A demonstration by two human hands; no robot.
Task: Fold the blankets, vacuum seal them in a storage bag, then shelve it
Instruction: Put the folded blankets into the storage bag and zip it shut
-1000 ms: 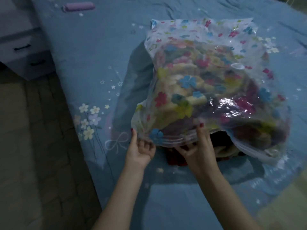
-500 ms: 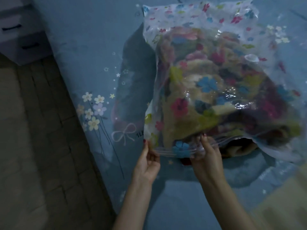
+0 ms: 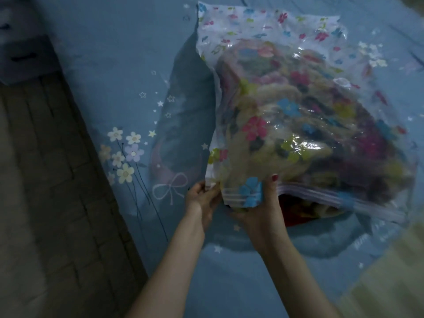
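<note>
Zip seal (image 3: 298, 191) half shut: left hand (image 3: 202, 198) pinches the bag (image 3: 286, 125) corner, right hand (image 3: 261, 210) grips the strip; press rightward, tuck the blanket (image 3: 305, 210) in.

Bare bedsheet (image 3: 119, 72) lies open left of the bulky storage bag (image 3: 305, 115); drawers (image 3: 25, 56) flank it.

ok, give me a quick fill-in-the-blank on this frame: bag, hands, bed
1. The storage bag lies on a ____ bedsheet.
2. Both hands pinch the bag's ____ strip: left hand at its corner, right hand further along.
3. Right of the right hand, the bag's mouth is ____, with blankets showing.

Missing words: blue; zipper; open
</note>
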